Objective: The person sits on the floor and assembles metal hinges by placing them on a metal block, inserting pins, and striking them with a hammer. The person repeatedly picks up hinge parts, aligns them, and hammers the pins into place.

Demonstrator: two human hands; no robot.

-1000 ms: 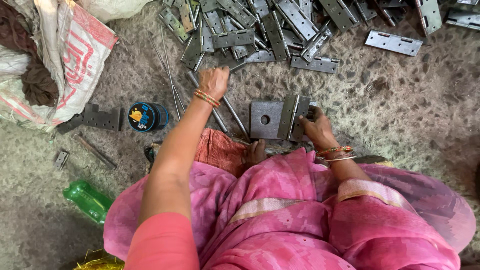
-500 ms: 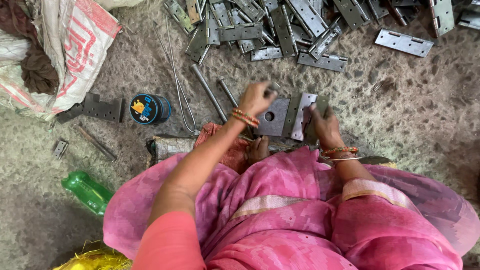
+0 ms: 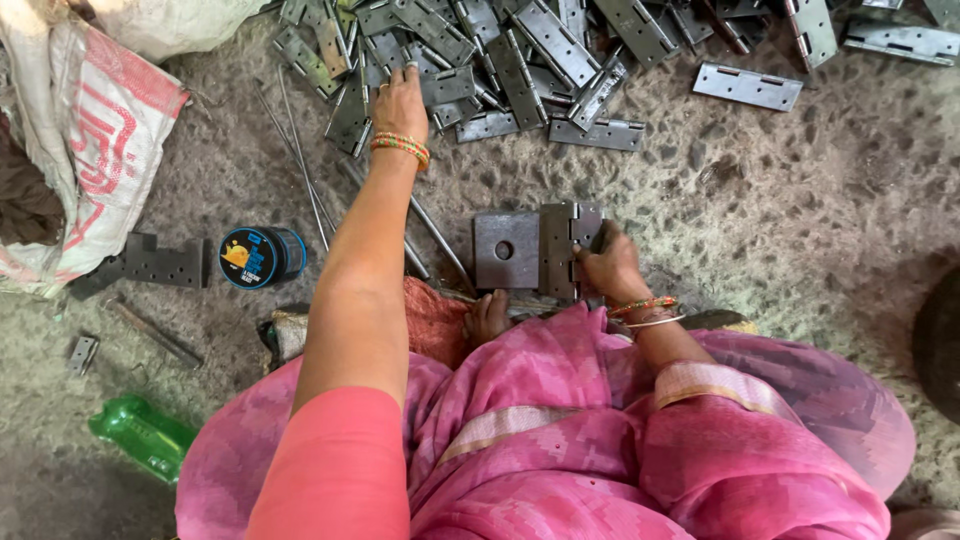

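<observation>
Gritty floor | left hand (image 3: 400, 100) on hinge pile (image 3: 520, 50) | right hand (image 3: 610, 265) grips hinge (image 3: 562, 250)

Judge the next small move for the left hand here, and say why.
Probably close the left hand on one hinge from the pile of hinges it rests on and bring it back, since the right hand holds a hinge on the metal block.

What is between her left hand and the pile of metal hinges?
Nothing visible. The left hand already rests on the near edge of the pile of hinges. Thin metal rods lie on the ground beside her arm, not in its way.
</observation>
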